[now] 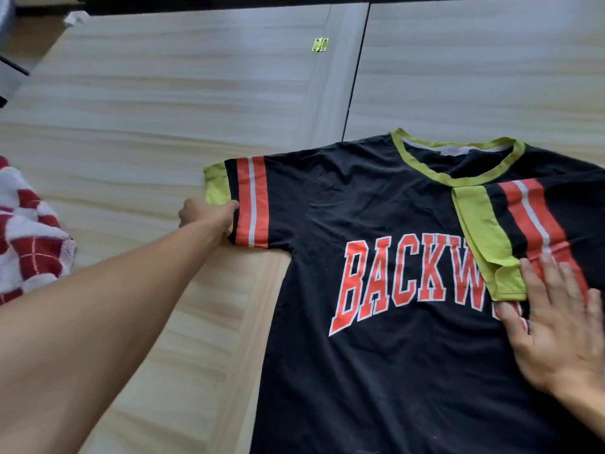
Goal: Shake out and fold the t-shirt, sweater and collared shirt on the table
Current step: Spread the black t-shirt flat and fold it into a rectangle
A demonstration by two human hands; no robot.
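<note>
Here, black lime-trimmed t-shirt (pixel 376 371), cuff (pixel 216 185) pinched by left hand (pixel 206 214), right hand (pixel 563 329) flat on folded sleeve (pixel 523 217).

A: How many garments are there?
B: Two: one black t-shirt (pixel 376 371) and one red-and-white checked garment (pixel 29 231).
A: And besides?
B: One left hand (pixel 209 214), one right hand (pixel 563 329), one small hinge (pixel 320 44).

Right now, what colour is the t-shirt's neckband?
The neckband is lime green, best in head view.
</note>
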